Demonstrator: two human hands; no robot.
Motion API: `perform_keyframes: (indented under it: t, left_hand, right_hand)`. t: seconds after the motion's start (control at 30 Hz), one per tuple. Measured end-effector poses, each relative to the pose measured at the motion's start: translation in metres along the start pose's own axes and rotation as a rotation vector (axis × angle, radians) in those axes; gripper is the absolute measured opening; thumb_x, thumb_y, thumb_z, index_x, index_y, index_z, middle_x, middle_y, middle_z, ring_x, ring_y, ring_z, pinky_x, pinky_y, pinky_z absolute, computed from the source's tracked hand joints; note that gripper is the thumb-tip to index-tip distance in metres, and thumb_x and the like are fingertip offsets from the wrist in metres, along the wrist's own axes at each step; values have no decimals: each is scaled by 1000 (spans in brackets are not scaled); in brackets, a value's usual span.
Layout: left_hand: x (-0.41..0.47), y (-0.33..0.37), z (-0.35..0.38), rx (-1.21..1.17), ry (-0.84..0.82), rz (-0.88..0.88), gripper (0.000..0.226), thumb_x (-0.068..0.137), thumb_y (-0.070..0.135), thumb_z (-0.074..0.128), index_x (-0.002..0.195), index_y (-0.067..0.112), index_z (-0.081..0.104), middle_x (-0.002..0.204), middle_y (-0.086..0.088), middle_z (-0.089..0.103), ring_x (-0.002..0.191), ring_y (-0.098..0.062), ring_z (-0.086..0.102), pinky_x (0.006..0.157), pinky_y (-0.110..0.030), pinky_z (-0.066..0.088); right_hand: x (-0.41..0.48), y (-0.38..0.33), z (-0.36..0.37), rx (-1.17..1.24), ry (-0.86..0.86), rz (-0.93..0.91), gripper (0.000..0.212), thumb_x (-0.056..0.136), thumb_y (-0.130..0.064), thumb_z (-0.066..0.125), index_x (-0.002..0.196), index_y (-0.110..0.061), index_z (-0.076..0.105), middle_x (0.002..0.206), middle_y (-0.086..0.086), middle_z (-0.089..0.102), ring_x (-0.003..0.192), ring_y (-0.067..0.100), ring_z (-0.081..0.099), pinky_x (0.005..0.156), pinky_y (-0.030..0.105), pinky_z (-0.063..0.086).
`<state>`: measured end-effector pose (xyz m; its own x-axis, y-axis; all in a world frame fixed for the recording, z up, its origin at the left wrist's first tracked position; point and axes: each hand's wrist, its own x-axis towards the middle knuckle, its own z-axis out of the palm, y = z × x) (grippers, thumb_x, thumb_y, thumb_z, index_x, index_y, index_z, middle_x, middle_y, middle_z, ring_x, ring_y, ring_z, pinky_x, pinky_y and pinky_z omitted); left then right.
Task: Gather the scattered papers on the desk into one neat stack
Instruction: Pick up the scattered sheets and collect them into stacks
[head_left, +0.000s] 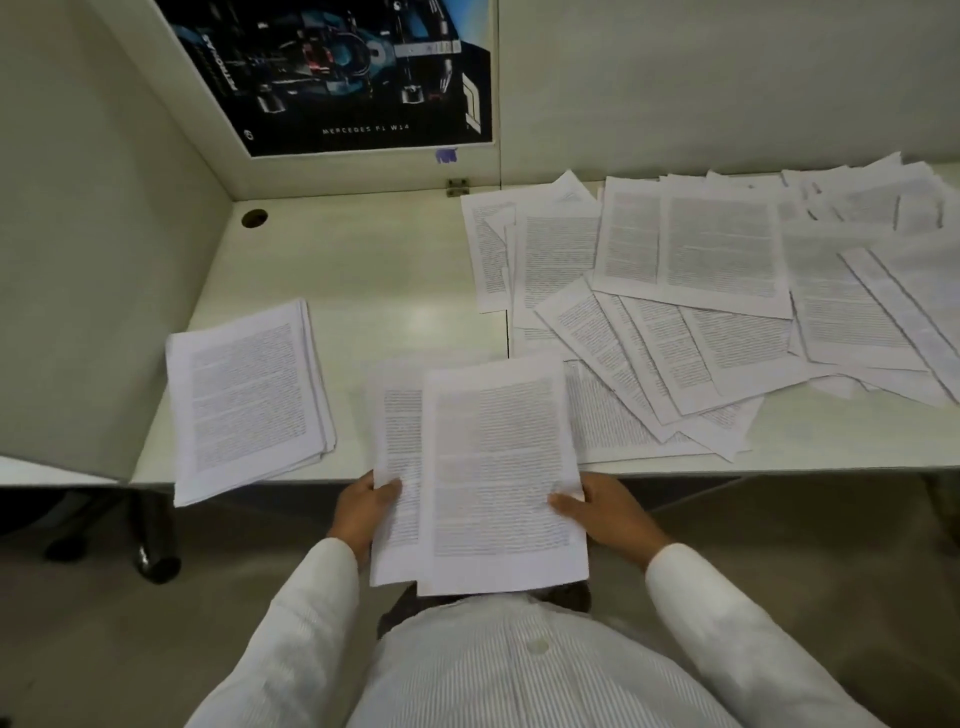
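Both hands hold printed sheets in front of my chest, past the desk's front edge. My left hand grips the left edge of a lower sheet, thumb on top. My right hand pinches the right edge of the top sheet, which overlaps the lower one. A gathered stack lies at the desk's left, hanging slightly over the front edge. Several scattered printed pages cover the right half of the desk, overlapping at odd angles.
The white desk has a cable hole at its back left. A white partition with a dark car poster rises behind. A chair base with a castor stands on the floor at left.
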<state>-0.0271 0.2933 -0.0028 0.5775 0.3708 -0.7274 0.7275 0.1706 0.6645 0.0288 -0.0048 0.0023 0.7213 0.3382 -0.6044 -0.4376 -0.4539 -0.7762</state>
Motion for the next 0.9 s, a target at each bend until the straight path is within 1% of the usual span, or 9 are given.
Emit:
perform_keyframes:
  t: [0.1,0.23,0.33,0.4,0.47,0.53,0.63,0.73,0.9]
  left_hand:
    - [-8,-1,18,-38,-29,-10,22,98,22,59,118,14,65,107,-10,72,91,-28,69,75,-37,54]
    - [-17,8,49,-135,-99,-57,41,97,52,50,107,17,69,101,-9,76,91,-28,72,77,-39,57]
    - [-16,15,67,14,-158,1,30,95,29,64,118,11,65,116,-9,71,88,-19,69,64,-25,56]
    - [-10,18,75,106,-150,33,31,93,9,65,124,8,62,124,-10,66,86,-16,66,67,-25,54]
    - [-3,20,79,115,-131,34,33,93,5,64,125,8,61,126,-11,65,92,-21,65,83,-34,54]
    - [0,23,83,92,-104,41,33,94,7,62,127,9,60,125,-10,65,99,-26,64,92,-40,51]
    - [1,21,87,38,-71,43,32,95,9,60,127,10,59,118,-8,65,97,-26,63,90,-39,49]
    - [1,18,92,-21,-58,47,30,96,9,60,125,12,60,116,-6,65,97,-25,64,89,-39,49]
    - [2,16,97,-71,-45,42,25,95,8,60,120,14,61,113,-7,66,90,-20,64,85,-37,48]
  right_hand:
    - [13,0,-10,-88,31,0,35,95,-33,65,126,-18,65,122,-5,67,109,15,65,98,37,52]
    - [25,-4,-14,-136,15,-15,38,97,-29,62,132,-14,59,132,2,63,113,17,60,99,32,49]
    - [37,-12,-27,-197,-8,-27,38,98,-34,59,130,-13,59,125,1,64,110,18,61,90,28,49]
    - [46,-17,-44,-270,192,-62,31,98,-39,58,115,-14,64,111,0,66,99,18,63,81,27,48]
    - [57,-18,-66,-452,519,-125,31,95,-39,61,112,-12,63,112,7,64,101,23,61,82,30,48]
    - [71,-12,-88,-776,672,-90,52,92,-44,63,130,-11,51,132,14,51,120,31,51,97,41,45]
    - [86,4,-111,-963,549,159,87,89,-59,57,150,-10,21,159,19,19,146,37,23,114,53,27]
    - [93,15,-115,-969,551,137,72,91,-52,52,144,-9,30,154,20,29,139,37,34,109,52,34]
    - [94,18,-128,-1006,688,-52,23,96,-21,49,112,-7,58,115,15,61,102,33,58,83,42,49]
